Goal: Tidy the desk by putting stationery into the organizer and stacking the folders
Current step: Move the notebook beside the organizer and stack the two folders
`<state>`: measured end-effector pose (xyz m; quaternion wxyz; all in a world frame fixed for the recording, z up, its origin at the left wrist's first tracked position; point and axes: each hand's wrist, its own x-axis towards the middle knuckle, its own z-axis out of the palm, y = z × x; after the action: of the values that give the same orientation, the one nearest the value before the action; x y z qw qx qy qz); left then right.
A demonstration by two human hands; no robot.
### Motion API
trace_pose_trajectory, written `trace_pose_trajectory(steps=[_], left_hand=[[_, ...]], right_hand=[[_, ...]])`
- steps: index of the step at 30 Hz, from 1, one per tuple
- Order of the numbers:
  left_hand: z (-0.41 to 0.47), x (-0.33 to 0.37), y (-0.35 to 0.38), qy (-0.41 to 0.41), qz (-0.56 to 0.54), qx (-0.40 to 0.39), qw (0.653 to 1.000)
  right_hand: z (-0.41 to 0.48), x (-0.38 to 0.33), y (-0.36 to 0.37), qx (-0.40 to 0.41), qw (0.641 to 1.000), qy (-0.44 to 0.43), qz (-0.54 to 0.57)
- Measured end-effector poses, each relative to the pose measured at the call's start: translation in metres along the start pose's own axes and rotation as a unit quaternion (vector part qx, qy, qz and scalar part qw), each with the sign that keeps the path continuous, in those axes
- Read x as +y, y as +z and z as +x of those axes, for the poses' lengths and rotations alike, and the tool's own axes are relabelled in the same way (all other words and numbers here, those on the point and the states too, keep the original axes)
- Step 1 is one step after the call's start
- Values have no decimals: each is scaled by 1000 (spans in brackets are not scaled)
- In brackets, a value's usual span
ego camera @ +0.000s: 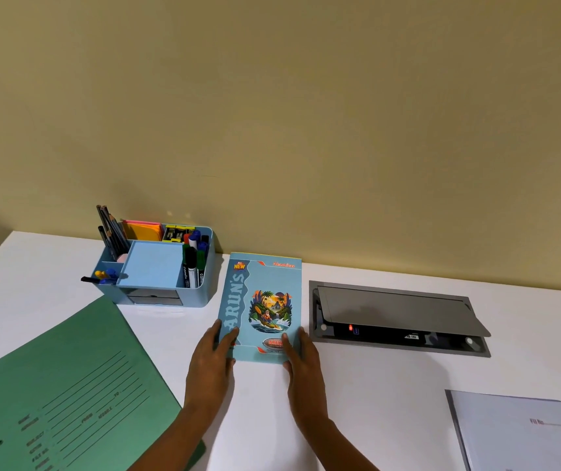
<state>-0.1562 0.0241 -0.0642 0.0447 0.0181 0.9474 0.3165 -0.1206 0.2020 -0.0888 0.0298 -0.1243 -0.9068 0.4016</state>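
A light-blue notebook [265, 300] with a printed cover lies flat on the white desk [357, 379], its far edge close to the wall. My left hand [211, 358] grips its near left edge, thumb on the cover. My right hand [301, 358] grips its near right edge, thumb on top. To the left stands a blue organizer [209, 266] holding pencils, sticky notes, a blue notepad, markers and pins. A green folder [68, 385] lies at the near left. A white folder [523, 433] lies at the near right.
A grey cable box [398, 314] with its lid propped open is set into the desk right of the notebook. A beige wall [306, 130] runs along the desk's far edge. The green folder runs off the frame's lower left.
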Motion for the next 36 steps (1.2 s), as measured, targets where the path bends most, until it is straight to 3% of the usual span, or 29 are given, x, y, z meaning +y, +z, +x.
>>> trace_pose_trajectory(steps=[8, 11, 15, 20, 22, 25, 32, 36], left_hand=[[-3, 2, 2, -3, -2, -7, 1000], [-3, 1, -2, 11, -2, -19, 1000], [-14, -2, -7, 1, -34, -24, 999], [-56, -11, -16, -4, -33, 2, 999], [-77, -18, -21, -7, -40, 19, 999], [-109, -29, -28, -32, -29, 47, 998], [-180, -68, -55, -131, -18, 117, 984], [-213, -92, -74, -206, -24, 179, 962]], right_hand=[[-4, -7, -7, -33, 999, -2, 13], [-4, -8, -11, -37, 998, -38, -35], [-5, -17, -17, -58, 997, -3, -56], [-42, -27, -20, -5, 997, -47, -53], [-58, -32, -16, -23, 997, -29, -73], [-80, -37, -5, -62, 995, -5, -83], [-126, -56, 34, -125, 985, -105, -60], [-137, -77, 60, -168, 978, -116, -46]])
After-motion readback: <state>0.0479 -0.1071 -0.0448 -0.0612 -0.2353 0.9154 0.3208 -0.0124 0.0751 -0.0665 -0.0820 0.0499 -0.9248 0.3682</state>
